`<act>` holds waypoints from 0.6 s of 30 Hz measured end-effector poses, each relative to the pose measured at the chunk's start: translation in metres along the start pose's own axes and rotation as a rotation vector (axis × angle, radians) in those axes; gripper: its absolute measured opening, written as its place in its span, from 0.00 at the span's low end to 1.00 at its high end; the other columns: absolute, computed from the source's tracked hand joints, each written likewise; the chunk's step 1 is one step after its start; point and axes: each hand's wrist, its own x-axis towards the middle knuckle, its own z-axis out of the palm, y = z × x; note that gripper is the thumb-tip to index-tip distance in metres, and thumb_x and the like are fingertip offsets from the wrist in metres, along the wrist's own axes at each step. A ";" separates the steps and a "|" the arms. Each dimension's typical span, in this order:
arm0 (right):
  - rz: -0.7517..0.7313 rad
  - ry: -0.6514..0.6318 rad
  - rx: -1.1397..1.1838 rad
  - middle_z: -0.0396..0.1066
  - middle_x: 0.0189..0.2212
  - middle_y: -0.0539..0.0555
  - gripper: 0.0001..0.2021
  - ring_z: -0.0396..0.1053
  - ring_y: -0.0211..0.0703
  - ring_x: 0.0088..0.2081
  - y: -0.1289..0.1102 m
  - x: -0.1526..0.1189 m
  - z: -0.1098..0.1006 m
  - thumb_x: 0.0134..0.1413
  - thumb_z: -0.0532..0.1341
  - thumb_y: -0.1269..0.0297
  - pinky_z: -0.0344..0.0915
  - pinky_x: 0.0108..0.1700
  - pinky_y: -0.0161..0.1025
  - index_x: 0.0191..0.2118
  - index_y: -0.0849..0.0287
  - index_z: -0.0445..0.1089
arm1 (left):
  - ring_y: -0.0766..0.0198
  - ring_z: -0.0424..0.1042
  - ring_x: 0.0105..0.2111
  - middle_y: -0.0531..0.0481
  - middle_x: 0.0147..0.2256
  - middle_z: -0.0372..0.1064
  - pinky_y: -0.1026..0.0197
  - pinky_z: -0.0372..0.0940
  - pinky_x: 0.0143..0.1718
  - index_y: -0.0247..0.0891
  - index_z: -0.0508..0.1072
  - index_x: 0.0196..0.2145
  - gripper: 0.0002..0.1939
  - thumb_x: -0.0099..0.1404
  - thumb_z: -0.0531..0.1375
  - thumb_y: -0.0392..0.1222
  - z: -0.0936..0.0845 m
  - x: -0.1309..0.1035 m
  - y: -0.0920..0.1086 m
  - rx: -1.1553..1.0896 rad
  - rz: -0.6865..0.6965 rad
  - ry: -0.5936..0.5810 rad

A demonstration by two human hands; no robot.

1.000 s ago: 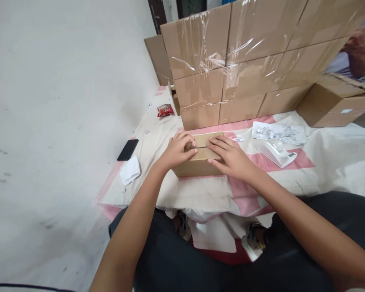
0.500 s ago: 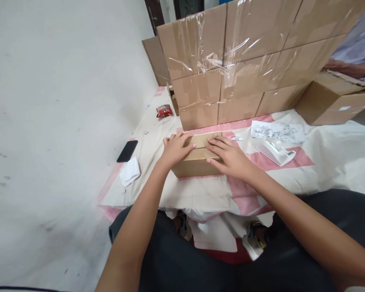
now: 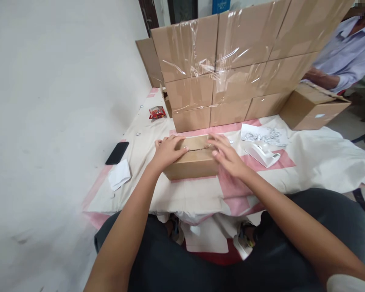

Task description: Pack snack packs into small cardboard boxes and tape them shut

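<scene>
A small brown cardboard box (image 3: 192, 165) lies in front of me with its top flaps folded in, a narrow dark gap showing along the seam. My left hand (image 3: 169, 151) grips the box's left end, its thumb on the top by the seam and its fingers over the far left edge. At the right end, my right hand (image 3: 226, 153) is held with fingers apart, close above the flaps. Its fingertips are smeared by motion, so whether they touch the box I cannot tell.
Behind the box rises a wall of taped cartons (image 3: 243, 85). A white tape dispenser (image 3: 264, 155) and a paper with small labels (image 3: 263, 135) lie right. On the left are a phone (image 3: 117, 153), a folded white paper (image 3: 119, 174) and a red packet (image 3: 157, 112). A co-worker's arm (image 3: 325, 79) reaches over an open carton (image 3: 318, 109).
My right hand has lifted a little off the flaps, its fingers now raised. The left hand keeps its place on the box. The view has swung slightly to the right.
</scene>
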 end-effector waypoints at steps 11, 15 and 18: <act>0.804 0.137 -0.411 0.77 0.43 0.66 0.18 0.73 0.56 0.45 0.192 -0.026 -0.145 0.51 0.56 0.68 0.66 0.52 0.50 0.43 0.67 0.80 | 0.44 0.68 0.50 0.45 0.50 0.73 0.40 0.51 0.53 0.51 0.73 0.52 0.19 0.69 0.55 0.58 0.005 -0.003 -0.003 0.049 -0.005 0.054; 0.718 -0.021 -0.469 0.75 0.48 0.64 0.17 0.70 0.55 0.49 0.221 -0.041 -0.159 0.50 0.59 0.68 0.60 0.59 0.52 0.44 0.63 0.81 | 0.45 0.70 0.48 0.46 0.48 0.74 0.42 0.52 0.51 0.52 0.73 0.52 0.19 0.69 0.55 0.60 0.007 -0.005 -0.009 0.074 0.024 0.082; 0.608 -0.116 -0.529 0.72 0.50 0.64 0.15 0.67 0.57 0.52 0.226 -0.046 -0.151 0.53 0.60 0.66 0.55 0.61 0.58 0.43 0.59 0.81 | 0.45 0.70 0.47 0.46 0.47 0.75 0.44 0.53 0.49 0.53 0.73 0.51 0.19 0.69 0.55 0.60 0.008 -0.005 -0.013 0.095 0.040 0.106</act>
